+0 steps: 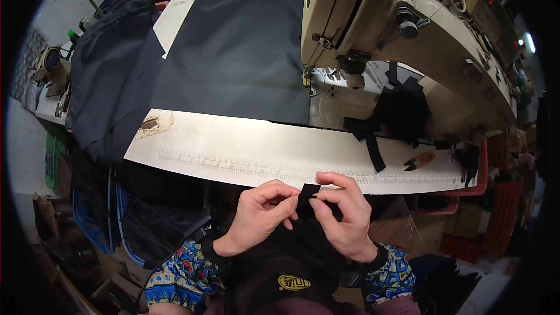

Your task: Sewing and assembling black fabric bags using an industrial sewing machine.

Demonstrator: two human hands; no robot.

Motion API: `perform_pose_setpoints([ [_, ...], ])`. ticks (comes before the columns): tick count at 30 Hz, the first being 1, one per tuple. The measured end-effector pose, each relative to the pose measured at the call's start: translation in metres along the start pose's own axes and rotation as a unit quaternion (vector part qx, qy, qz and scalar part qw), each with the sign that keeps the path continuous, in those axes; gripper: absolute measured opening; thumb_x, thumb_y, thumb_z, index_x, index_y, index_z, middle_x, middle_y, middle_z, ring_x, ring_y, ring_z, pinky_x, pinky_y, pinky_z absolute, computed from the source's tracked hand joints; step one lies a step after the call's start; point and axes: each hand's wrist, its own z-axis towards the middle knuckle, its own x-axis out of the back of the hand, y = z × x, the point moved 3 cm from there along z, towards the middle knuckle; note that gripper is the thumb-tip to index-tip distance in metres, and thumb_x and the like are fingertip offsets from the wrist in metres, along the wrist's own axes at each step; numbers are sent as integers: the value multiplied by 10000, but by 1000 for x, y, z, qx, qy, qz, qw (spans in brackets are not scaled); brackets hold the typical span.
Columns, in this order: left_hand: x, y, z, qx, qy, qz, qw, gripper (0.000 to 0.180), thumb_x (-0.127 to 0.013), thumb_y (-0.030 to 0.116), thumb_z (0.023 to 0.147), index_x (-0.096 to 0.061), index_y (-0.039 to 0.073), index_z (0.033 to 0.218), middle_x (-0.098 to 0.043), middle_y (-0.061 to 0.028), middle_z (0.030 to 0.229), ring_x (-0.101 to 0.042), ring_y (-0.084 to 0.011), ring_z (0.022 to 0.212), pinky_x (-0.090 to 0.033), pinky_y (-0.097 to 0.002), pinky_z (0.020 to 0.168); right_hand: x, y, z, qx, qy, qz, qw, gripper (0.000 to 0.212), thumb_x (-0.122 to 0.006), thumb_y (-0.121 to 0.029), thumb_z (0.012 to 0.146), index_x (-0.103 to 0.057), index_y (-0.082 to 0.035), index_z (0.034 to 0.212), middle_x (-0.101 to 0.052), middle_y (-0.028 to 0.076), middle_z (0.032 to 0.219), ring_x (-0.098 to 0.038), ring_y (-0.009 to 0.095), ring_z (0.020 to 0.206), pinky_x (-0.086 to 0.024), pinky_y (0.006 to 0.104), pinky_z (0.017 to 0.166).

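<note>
Close to my body, just off the table's front edge, a short black strip of webbing or fabric (pixel 310 189) is pinched between my two hands. My left hand (pixel 261 214) grips its left side with thumb and forefinger. On the other side my right hand (pixel 344 214) pinches it, the forefinger lifted a little. A large dark fabric panel (pixel 233 52) lies flat on the white table (pixel 233 140), its right edge by the needle area of the sewing machine (pixel 344 17).
Black strips (pixel 402 108) are piled on the machine bed, one hanging toward the front. Orange-handled thread snips (pixel 420 161) lie at the table's right. More dark fabric (pixel 111 76) drapes over the left side. Below the table stand blue bins (pixel 121 216) and a red tray (pixel 482 169).
</note>
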Motion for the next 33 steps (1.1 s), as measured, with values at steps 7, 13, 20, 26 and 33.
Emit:
perform_pose_setpoints([
  [7,1,-1,-1,-9,-8,2,1000,152,-658,19,975,-680,-85,1084,-648,-95,1012,-687,-138,785,-599,-236,604,-4,13,-11,-209,0,163,964,90,-737,-21,898,-675,27,942,-718,96,930,-662,117,772,-533,252,700],
  [13,-3,7,-3,-55,23,33,998,116,-668,8,964,-690,-78,1038,-655,-88,985,-679,-117,766,-591,-226,597,-7,16,-9,-233,-7,180,956,75,-721,-9,918,-675,33,960,-703,65,920,-629,82,767,-506,230,682],
  [20,29,34,19,-95,60,190,975,48,-682,-23,930,-710,-47,961,-662,-58,904,-657,-71,699,-535,-182,568,0,28,62,113,-85,-164,976,200,-733,-68,865,-696,12,1045,-696,121,989,-687,280,865,-562,355,693],
  [26,38,61,39,-254,26,423,869,64,-706,-33,869,-708,-25,933,-664,-68,851,-666,-113,681,-538,-241,567,-15,58,107,250,-107,-343,899,262,-680,-41,762,-681,-14,1022,-637,62,922,-644,227,839,-555,329,655],
  [33,9,81,86,-520,-64,715,463,205,-713,32,738,-687,-3,939,-600,-54,849,-597,-179,714,-456,-293,586,-10,63,120,74,-61,-116,989,61,-656,-70,930,-688,-84,979,-672,113,859,-674,303,736,-532,402,632],
])
